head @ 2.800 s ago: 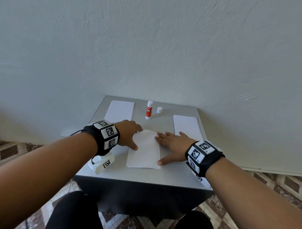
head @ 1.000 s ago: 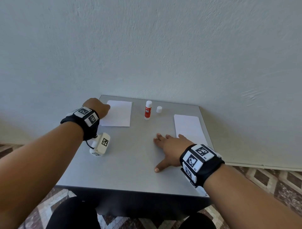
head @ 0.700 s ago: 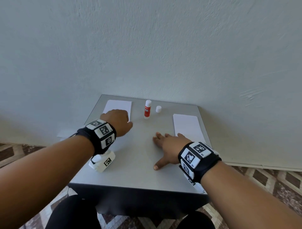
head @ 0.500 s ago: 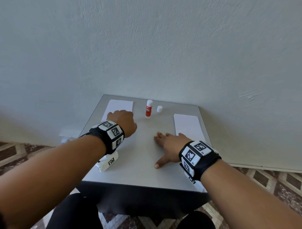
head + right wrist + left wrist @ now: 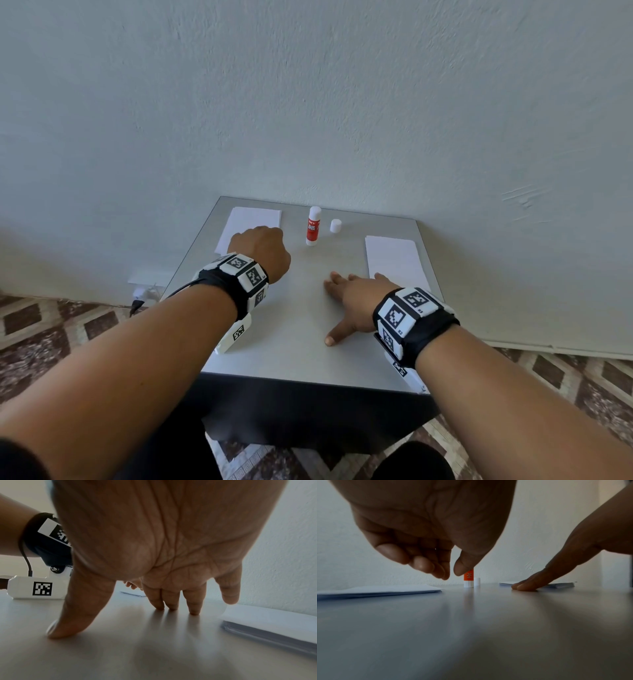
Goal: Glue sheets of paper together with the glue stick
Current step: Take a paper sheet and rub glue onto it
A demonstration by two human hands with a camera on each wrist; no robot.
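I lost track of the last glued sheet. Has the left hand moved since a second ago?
Yes. The left hand has come back from the left paper stack toward the table's middle, nearer the glue stick.

Through the head camera I saw both forearms bare up to the wrists. Behind the left hand [image 5: 260,251] sat a black wristband [image 5: 228,286] faced with white square tiles, each printed with a black pixel-pattern marker. A white camera housing [image 5: 36,588] hung under that wrist, carrying its own square marker; a thin black cable [image 5: 25,558] ran into it, and a silver screw [image 5: 55,568] showed on its mount. Behind the right hand [image 5: 354,301] was a matching black band [image 5: 416,320] with the same white marker tiles. Dark trousers [image 5: 164,455] covered the legs below.
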